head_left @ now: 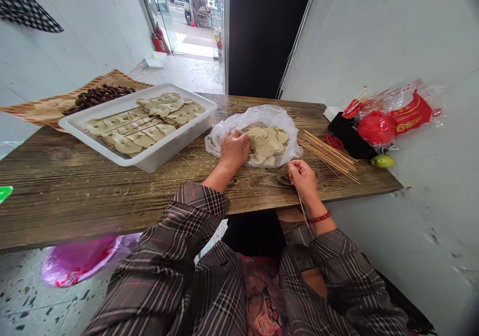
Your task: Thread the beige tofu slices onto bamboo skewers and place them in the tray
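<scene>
My left hand (234, 150) reaches over the left side of a clear plastic bag (286, 118) of pale thin round slices (266, 145). Its fingers are bent down at the slices, and their tips are partly hidden, so I cannot tell whether they grip one. Just right of the bag, at the table's front edge, my right hand (302, 177) pinches a thin wooden skewer (301, 206) that slants down below the hand. A bundle of similar skewers (329, 155) lies to its right. Skewered slices (144, 124) fill much of the white tray (168, 149) at left.
Dark reddish-brown pieces (98, 98) lie on patterned paper (48, 110) behind the tray. At the right end of the wooden table (112, 193) are a black holder (350, 139), red scissors (334, 142), red packages (407, 114) and a green fruit (382, 161). A pink-lined bin (80, 258) stands below.
</scene>
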Available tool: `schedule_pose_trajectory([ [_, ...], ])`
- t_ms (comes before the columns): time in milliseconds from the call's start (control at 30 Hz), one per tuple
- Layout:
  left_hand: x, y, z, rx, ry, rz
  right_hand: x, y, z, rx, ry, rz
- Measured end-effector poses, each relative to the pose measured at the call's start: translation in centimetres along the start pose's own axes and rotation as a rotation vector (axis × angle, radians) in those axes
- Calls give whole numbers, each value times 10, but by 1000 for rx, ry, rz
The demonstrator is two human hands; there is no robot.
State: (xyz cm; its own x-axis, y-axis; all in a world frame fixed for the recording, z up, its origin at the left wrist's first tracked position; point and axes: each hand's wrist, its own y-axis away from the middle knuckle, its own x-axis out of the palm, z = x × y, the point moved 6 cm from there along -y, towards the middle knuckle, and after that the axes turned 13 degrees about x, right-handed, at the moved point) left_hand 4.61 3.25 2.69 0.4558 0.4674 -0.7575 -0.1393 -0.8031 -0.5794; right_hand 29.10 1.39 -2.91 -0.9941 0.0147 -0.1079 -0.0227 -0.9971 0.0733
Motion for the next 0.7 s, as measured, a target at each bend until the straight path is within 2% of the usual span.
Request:
schedule_pose_trajectory([
  [100,14,-3,-19,88,18,73,2,0,1,-5,48,8],
  [167,21,-5,-25,85,19,86,2,0,1,-21,95,7],
  [267,24,-8,-26,55,63,64,3,-1,2,-58,163,-1],
  [367,23,-8,-22,18,247,-1,1,-2,1,-78,200,-10],
  [433,24,-7,-13,-74,470,-48,0,-2,1,-82,210,-9],
  [567,27,2,5,-376,997,-130,3,2,5,-67,174,8],
  [700,26,8,6,-554,1328,-121,22,15,13,-28,65,72],
])
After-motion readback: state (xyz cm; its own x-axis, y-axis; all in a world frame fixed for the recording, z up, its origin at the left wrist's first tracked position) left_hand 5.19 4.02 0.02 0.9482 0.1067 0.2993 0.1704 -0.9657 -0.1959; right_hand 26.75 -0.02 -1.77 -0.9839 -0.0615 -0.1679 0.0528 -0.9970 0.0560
